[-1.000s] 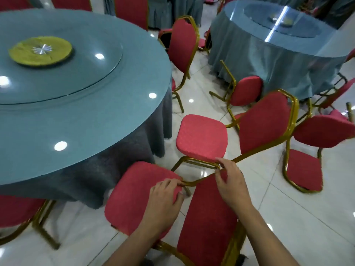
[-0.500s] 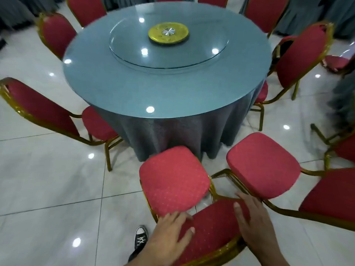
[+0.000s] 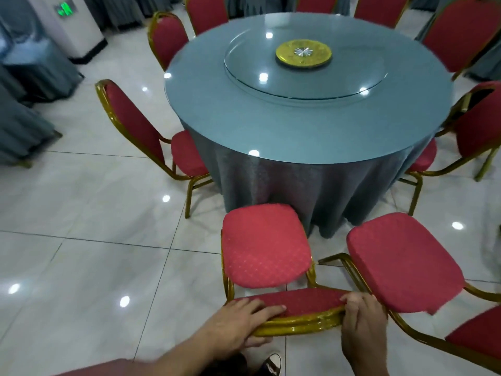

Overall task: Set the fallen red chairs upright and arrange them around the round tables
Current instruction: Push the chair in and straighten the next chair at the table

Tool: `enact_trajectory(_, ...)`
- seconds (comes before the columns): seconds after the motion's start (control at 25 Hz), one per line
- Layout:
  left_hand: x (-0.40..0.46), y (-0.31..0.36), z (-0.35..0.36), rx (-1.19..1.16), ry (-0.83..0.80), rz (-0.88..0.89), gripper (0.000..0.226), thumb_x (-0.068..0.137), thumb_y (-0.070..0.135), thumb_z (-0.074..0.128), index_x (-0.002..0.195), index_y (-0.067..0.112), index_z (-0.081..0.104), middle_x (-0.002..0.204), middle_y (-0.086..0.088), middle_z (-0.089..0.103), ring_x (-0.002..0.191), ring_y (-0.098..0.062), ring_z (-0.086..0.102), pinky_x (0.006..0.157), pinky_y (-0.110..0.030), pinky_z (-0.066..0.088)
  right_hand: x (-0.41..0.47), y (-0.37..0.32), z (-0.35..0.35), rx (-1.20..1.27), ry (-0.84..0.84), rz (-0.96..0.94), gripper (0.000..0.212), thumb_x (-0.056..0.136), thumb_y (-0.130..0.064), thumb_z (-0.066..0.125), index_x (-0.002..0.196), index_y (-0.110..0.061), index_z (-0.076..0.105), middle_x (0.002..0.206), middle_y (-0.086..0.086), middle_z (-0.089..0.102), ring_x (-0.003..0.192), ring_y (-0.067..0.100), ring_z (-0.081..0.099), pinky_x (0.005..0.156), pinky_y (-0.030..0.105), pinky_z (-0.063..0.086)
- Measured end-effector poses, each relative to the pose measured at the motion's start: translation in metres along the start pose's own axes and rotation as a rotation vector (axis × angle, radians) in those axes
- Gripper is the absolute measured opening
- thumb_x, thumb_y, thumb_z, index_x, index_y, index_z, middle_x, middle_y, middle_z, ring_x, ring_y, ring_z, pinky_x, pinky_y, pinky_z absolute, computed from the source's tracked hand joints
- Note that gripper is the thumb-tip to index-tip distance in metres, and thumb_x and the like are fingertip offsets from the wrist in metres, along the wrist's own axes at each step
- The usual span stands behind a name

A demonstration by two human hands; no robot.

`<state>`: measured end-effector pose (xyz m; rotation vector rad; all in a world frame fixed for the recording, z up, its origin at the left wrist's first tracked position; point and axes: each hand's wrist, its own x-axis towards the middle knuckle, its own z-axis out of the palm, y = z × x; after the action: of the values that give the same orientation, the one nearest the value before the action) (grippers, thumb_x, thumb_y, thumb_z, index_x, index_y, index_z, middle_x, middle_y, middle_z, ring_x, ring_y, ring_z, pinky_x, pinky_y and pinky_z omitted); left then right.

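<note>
A red chair (image 3: 264, 245) with a gold frame stands upright just in front of me, its seat facing the round table (image 3: 306, 109). My left hand (image 3: 241, 324) holds the top of its backrest at the left, fingers laid over the red padding and thumb under the gold rail. My right hand (image 3: 362, 318) grips the same backrest top at the right end, fingers curled over it. A second red chair (image 3: 401, 267) stands close on the right, turned at an angle.
Several upright red chairs ring the grey-clothed table, one at the left (image 3: 151, 142) and one at the right (image 3: 474, 137). A glass turntable with a yellow disc (image 3: 303, 53) sits on the table. More draped tables (image 3: 24, 85) stand at the left. My shoe (image 3: 272, 365) is below the chair.
The view has swung from the side of the table to face it. The chair in my hands now stands upright and nearer the table, and both hands have closed on its backrest top.
</note>
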<state>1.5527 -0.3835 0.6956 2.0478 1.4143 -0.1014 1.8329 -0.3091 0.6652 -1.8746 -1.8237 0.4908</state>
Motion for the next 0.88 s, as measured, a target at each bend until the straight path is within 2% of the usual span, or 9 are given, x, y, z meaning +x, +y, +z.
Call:
enact_trajectory(0.08, -0.016, -0.028, -0.008, 0.035, 0.056, -0.070, 0.063, 0.097, 0.071, 0.031, 0.150, 0.057, -0.001, 0.148, 0.008, 0.037, 0.123, -0.014, 0.042, 0.105, -0.035, 0.037, -0.010, -0.023, 0.007, -0.051, -0.041, -0.034, 0.037, 0.099, -0.040, 0.027, 0.079, -0.021, 0.051, 0.077, -0.004, 0.046, 0.077, 0.024, 0.046, 0.073, 0.042, 0.040)
enact_trajectory(0.16, -0.034, -0.056, -0.017, 0.110, 0.142, -0.168, 0.061, 0.095, 0.074, 0.027, 0.150, 0.056, 0.007, 0.138, 0.009, 0.044, 0.114, -0.013, 0.047, 0.101, -0.032, 0.039, -0.018, -0.045, 0.021, -0.056, -0.085, -0.071, 0.036, 0.100, -0.048, 0.026, 0.081, -0.026, 0.047, 0.079, -0.007, 0.045, 0.079, 0.020, 0.043, 0.075, 0.042, 0.041)
enact_trajectory(0.24, -0.048, -0.080, -0.012, 0.174, 0.364, -0.249, 0.058, 0.097, 0.069, 0.029, 0.151, 0.048, 0.025, 0.127, 0.006, 0.053, 0.109, -0.017, 0.054, 0.101, -0.037, 0.045, -0.024, -0.067, 0.038, -0.045, -0.105, -0.076, 0.036, 0.101, -0.051, 0.025, 0.083, -0.027, 0.045, 0.083, -0.007, 0.045, 0.084, 0.019, 0.043, 0.086, 0.043, 0.042)
enact_trajectory(0.32, -0.052, -0.091, -0.004, 0.137, 0.518, -0.357, 0.057, 0.098, 0.060, 0.032, 0.152, 0.042, 0.030, 0.132, 0.002, 0.054, 0.121, -0.022, 0.054, 0.111, -0.048, 0.040, -0.024, -0.089, 0.054, -0.015, -0.107, -0.039, 0.034, 0.101, -0.050, 0.027, 0.086, -0.025, 0.045, 0.088, -0.005, 0.046, 0.090, 0.021, 0.044, 0.100, 0.048, 0.039)
enact_trajectory(0.4, -0.048, -0.094, 0.000, 0.021, 0.509, -0.425, 0.060, 0.099, 0.061, 0.030, 0.155, 0.044, 0.018, 0.154, 0.002, 0.034, 0.147, -0.022, 0.029, 0.123, -0.051, 0.015, -0.023, -0.098, 0.065, 0.015, -0.087, 0.014, 0.031, 0.101, -0.046, 0.030, 0.088, -0.023, 0.045, 0.090, -0.002, 0.047, 0.093, 0.025, 0.045, 0.102, 0.053, 0.038)
enact_trajectory(0.48, -0.039, -0.102, -0.005, -0.023, 0.473, -0.394, 0.063, 0.099, 0.062, 0.030, 0.155, 0.048, 0.005, 0.163, 0.007, 0.015, 0.154, -0.017, 0.009, 0.125, -0.051, 0.001, -0.017, -0.098, 0.072, 0.027, -0.025, 0.003, 0.029, 0.102, -0.044, 0.031, 0.089, -0.022, 0.046, 0.089, -0.001, 0.046, 0.090, 0.024, 0.044, 0.095, 0.055, 0.041)
enact_trajectory(0.68, -0.004, -0.147, -0.049, -0.011, 0.463, -0.359, 0.063, 0.098, 0.059, 0.032, 0.153, 0.053, 0.003, 0.166, 0.003, 0.012, 0.154, -0.019, 0.005, 0.124, -0.052, -0.001, 0.029, -0.120, 0.094, 0.052, 0.006, 0.007, 0.033, 0.103, -0.041, 0.033, 0.090, -0.016, 0.052, 0.085, 0.002, 0.047, 0.082, 0.024, 0.043, 0.080, 0.050, 0.043)
enact_trajectory(0.76, 0.013, -0.167, -0.071, -0.010, 0.456, -0.365, 0.062, 0.097, 0.062, 0.028, 0.153, 0.053, 0.003, 0.166, 0.002, 0.013, 0.154, -0.021, 0.003, 0.124, -0.052, 0.001, 0.052, -0.132, 0.105, 0.054, -0.008, -0.008, 0.040, 0.103, -0.045, 0.028, 0.096, -0.016, 0.055, 0.089, 0.004, 0.050, 0.086, 0.025, 0.044, 0.083, 0.050, 0.043)
enact_trajectory(0.88, 0.036, -0.197, -0.098, -0.026, 0.446, -0.375, 0.062, 0.100, 0.056, 0.036, 0.152, 0.055, 0.002, 0.166, 0.001, 0.009, 0.154, -0.022, -0.003, 0.124, -0.054, 0.001, 0.086, -0.150, 0.120, 0.054, -0.060, 0.019, 0.053, 0.102, -0.051, 0.020, 0.119, -0.017, 0.057, 0.107, 0.006, 0.055, 0.103, 0.027, 0.049, 0.100, 0.053, 0.039)
